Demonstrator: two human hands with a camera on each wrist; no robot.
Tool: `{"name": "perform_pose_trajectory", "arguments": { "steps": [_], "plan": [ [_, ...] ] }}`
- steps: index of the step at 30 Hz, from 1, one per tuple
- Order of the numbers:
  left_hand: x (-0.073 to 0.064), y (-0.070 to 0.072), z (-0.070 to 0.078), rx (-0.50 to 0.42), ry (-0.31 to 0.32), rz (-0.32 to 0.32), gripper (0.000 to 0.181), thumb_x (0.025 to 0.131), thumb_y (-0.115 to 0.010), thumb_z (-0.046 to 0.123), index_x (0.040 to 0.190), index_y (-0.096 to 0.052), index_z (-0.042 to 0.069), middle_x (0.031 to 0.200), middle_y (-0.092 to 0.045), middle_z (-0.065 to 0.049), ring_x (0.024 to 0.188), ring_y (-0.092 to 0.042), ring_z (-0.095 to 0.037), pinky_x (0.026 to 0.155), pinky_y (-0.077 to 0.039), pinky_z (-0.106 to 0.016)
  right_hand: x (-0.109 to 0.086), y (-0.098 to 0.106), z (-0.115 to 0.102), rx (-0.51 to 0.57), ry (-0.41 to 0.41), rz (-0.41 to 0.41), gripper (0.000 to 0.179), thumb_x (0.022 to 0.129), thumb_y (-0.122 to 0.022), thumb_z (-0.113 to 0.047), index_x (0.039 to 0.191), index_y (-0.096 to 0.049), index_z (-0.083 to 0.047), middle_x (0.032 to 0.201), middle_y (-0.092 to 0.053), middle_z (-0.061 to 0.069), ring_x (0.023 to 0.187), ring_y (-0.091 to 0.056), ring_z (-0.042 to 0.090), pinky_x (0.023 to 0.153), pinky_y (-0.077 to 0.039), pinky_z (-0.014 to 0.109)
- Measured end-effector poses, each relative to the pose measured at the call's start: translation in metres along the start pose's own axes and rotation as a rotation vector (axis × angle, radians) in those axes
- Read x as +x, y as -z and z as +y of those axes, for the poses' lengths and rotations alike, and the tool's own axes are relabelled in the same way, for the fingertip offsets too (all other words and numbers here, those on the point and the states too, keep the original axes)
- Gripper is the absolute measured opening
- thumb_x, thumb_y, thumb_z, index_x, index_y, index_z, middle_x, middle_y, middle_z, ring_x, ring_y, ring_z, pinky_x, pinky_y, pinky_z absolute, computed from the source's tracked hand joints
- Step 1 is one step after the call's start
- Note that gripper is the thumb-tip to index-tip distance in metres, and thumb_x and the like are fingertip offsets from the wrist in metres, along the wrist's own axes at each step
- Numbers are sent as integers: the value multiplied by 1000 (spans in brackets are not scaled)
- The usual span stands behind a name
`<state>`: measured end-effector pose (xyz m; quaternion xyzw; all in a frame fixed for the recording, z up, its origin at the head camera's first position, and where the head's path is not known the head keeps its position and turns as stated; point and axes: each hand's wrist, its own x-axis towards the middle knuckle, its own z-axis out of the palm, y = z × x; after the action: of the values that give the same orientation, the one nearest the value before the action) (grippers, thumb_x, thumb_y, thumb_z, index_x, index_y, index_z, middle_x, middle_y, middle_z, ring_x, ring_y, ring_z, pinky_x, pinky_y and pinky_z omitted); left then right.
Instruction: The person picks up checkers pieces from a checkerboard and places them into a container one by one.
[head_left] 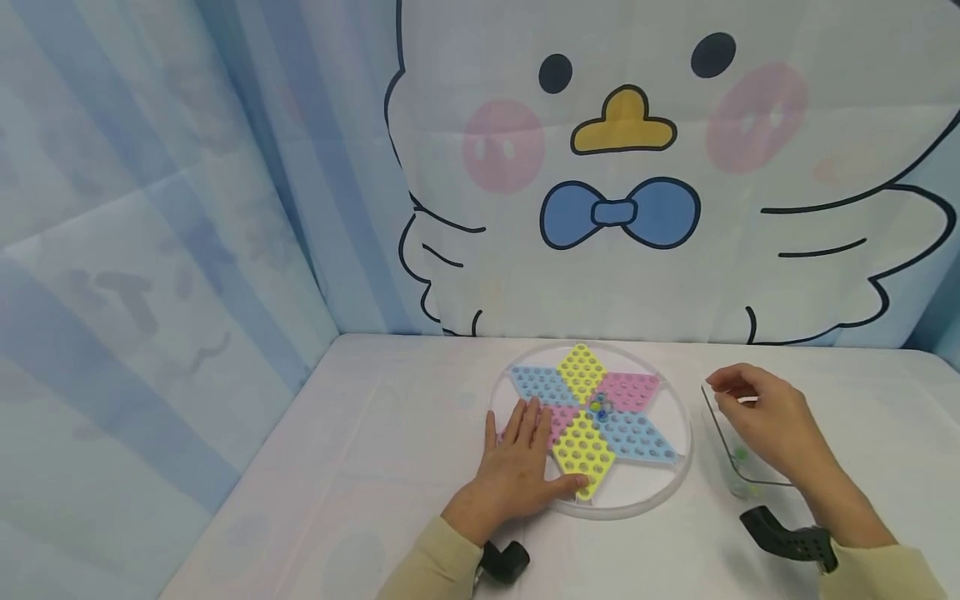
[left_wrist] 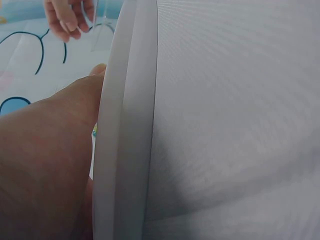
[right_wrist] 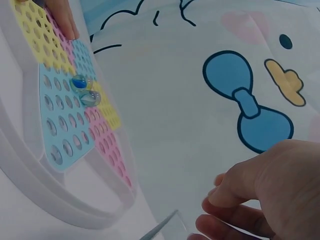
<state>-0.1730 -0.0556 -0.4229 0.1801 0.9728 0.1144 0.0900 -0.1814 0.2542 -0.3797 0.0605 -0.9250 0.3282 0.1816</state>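
A round white Chinese checkers board [head_left: 678,492] lies on the table, its star made of yellow, pink and blue panels with holes. Several glass marbles [head_left: 600,407] sit near the star's middle, also seen in the right wrist view as blue and clear marbles [right_wrist: 86,90]. My left hand [head_left: 513,475] rests flat on the board's near left part, fingers spread, thumb over the near yellow panel [head_left: 583,450]. At the right, my right hand [head_left: 772,421] hovers above a clear box [head_left: 738,479], its fingers loosely bent. Nothing shows between them.
Greenish marbles [head_left: 741,454] show through the clear box's wall. A printed curtain [head_left: 622,292] with a cartoon face hangs right behind the table's back edge. Black wrist straps [head_left: 787,537] are on both forearms. White table surface [head_left: 375,467] extends left of the board.
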Motion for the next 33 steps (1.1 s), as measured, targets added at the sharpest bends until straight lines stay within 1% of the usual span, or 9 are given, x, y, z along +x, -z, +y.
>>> {"name": "perform_pose_trajectory", "arguments": {
  "steps": [8,9,13,15,16,18,20,25,33],
  "plan": [
    [0,0,0,2,15,-6,106,86,-38,83,161,-8,14,169,2,-5,156,5,-22,122,6,-59,4,-7,-10,22,17,-4,17,94,-60,-4,109,-64,0,104,-68,21,96,-62,32,71,-34,-4],
    [0,0,0,2,15,-5,106,86,-37,83,161,-8,14,169,2,-5,156,5,-22,122,5,-59,5,-8,-11,27,21,-4,17,94,-60,-4,109,-65,0,104,-68,21,96,-62,32,72,-40,-1],
    [0,-1,1,2,13,0,106,86,-38,83,161,-8,14,169,2,-6,156,5,-22,122,5,-59,5,-12,-15,39,35,-6,17,93,-61,-4,109,-65,0,104,-68,20,95,-63,32,72,-41,-1],
    [0,-1,1,4,15,3,107,85,-39,83,161,-8,14,169,2,-5,156,5,-22,122,5,-60,6,-14,-18,38,34,-9,17,93,-61,-4,109,-65,0,104,-68,19,95,-63,32,75,-52,10],
    [0,-1,1,5,16,3,107,85,-39,83,161,-8,14,169,2,-5,156,5,-22,122,5,-60,7,-16,-20,38,32,-13,17,93,-61,-4,109,-65,0,104,-68,19,95,-63,32,77,-53,12],
    [0,-2,1,8,17,4,107,85,-39,83,161,-8,14,169,2,-5,156,5,-22,122,4,-60,8,-18,-23,40,29,-22,17,93,-62,-4,109,-65,0,105,-68,19,96,-63,31,80,-58,29],
    [0,-2,0,10,18,5,107,85,-38,83,161,-8,15,169,2,-5,156,5,-22,122,4,-60,9,-21,-26,44,25,-32,17,93,-62,-4,110,-65,0,105,-68,19,96,-63,31,83,-57,45],
    [1,-2,0,11,16,0,106,85,-38,83,161,-8,15,169,2,-5,156,5,-22,122,4,-60,9,-28,-33,65,14,-52,18,93,-62,-4,111,-65,-1,109,-67,19,98,-62,31,85,-57,44],
    [0,0,1,12,17,-12,106,86,-39,83,161,-8,15,169,3,-5,156,6,-22,122,5,-60,10,-36,-44,103,-2,-93,19,95,-59,-4,113,-64,0,112,-66,20,100,-61,32,91,-54,53]
  ]
}}
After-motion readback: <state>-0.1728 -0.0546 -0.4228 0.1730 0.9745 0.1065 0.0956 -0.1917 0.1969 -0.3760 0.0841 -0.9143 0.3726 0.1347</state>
